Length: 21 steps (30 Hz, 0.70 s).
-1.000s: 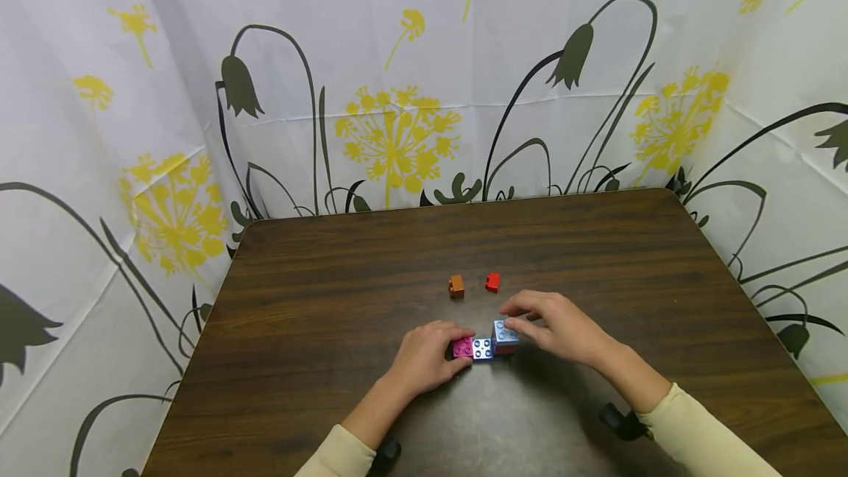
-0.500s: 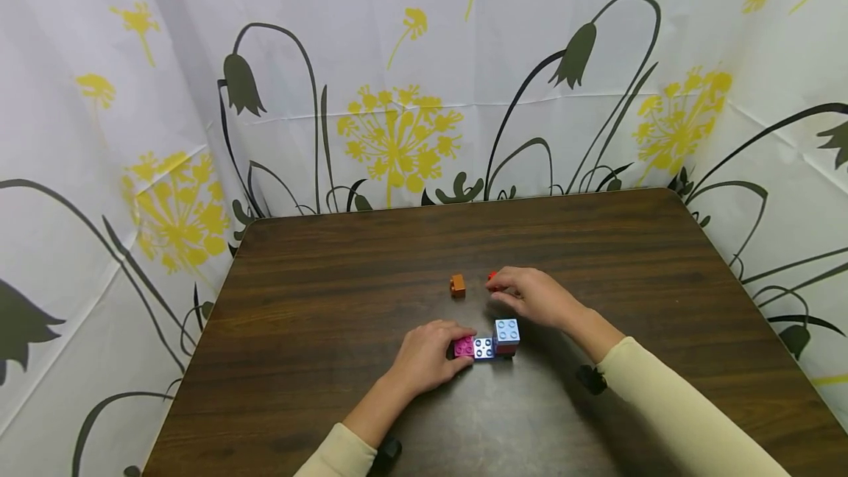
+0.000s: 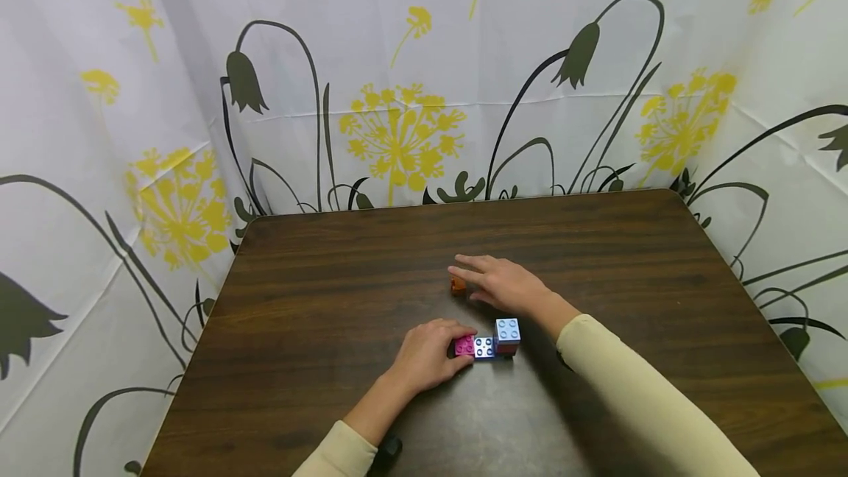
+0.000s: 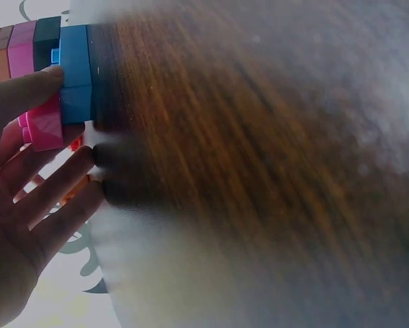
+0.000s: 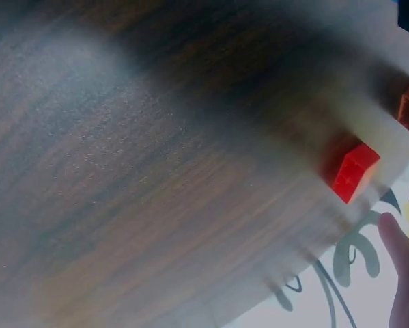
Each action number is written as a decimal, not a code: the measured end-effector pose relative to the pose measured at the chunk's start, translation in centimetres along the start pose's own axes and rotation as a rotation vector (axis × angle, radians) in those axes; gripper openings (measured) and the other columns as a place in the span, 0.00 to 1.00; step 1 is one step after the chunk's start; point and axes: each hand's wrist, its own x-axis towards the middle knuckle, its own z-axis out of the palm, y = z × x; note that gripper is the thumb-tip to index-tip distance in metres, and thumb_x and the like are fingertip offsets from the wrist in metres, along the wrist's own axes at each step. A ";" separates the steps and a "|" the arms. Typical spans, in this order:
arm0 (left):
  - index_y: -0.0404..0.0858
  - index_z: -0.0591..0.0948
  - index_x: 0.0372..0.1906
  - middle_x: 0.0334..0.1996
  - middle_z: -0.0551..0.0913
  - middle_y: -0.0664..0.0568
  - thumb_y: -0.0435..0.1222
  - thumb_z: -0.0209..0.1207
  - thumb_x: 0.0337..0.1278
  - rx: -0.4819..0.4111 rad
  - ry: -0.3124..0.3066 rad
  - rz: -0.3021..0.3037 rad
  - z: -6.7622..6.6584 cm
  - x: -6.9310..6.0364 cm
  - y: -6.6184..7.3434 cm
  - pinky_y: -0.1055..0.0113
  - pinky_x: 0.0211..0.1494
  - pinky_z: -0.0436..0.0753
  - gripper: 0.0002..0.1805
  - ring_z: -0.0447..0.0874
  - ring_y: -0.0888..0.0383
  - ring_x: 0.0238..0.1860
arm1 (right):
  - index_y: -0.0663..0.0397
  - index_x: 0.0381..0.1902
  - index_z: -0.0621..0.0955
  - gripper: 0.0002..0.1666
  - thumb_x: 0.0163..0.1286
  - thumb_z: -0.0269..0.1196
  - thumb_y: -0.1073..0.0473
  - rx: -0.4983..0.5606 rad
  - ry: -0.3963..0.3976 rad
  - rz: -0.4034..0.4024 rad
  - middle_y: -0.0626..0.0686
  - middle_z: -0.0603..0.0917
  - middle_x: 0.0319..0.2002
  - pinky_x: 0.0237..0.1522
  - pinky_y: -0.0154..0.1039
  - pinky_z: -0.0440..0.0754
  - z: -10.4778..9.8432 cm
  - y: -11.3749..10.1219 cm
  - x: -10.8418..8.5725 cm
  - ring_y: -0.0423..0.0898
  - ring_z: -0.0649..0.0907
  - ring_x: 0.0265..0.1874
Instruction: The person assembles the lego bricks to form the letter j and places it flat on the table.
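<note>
My left hand (image 3: 427,355) pinches the pink brick (image 3: 464,346) at the left end of a small toy-brick build, thumb in front and index finger behind. Beneath it runs a blue base brick (image 4: 76,72), whose bare middle studs shine with glare. On the right end rises a stack topped by a light blue brick (image 3: 507,330); dark green, pink and orange bricks show below that top in the left wrist view. Over the orange brick (image 3: 457,288) my right hand (image 3: 505,287) hovers, fingers extended and partly covering it. A red brick (image 5: 355,172) lies near, hidden under that hand in the head view.
A brown wood-grain table (image 3: 318,278) bears everything. Behind and beside it hangs a white curtain (image 3: 437,35) with flower prints. A dark band device (image 3: 389,451) sits at the left wrist.
My right hand has left the light blue top of the stack, moved past the red brick and gone left to the orange brick. The left hand and the build have stayed put.
</note>
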 end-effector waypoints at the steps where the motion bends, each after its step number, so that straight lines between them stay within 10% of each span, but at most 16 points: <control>1: 0.51 0.86 0.52 0.40 0.85 0.62 0.49 0.72 0.50 0.000 0.001 -0.001 0.0 0.0 0.0 0.62 0.42 0.80 0.22 0.81 0.63 0.42 | 0.41 0.74 0.66 0.35 0.71 0.62 0.51 -0.013 -0.016 -0.009 0.52 0.64 0.73 0.61 0.51 0.72 0.1 0.0 0.1 0.51 0.69 0.67; 21: 0.51 0.86 0.51 0.38 0.84 0.63 0.48 0.72 0.48 -0.005 0.011 -0.007 -0.2 -0.1 0.0 0.63 0.39 0.79 0.22 0.80 0.64 0.39 | 0.50 0.51 0.84 0.14 0.69 0.63 0.61 -0.017 0.012 0.014 0.49 0.80 0.49 0.51 0.43 0.78 0.2 -0.4 -0.1 0.46 0.79 0.48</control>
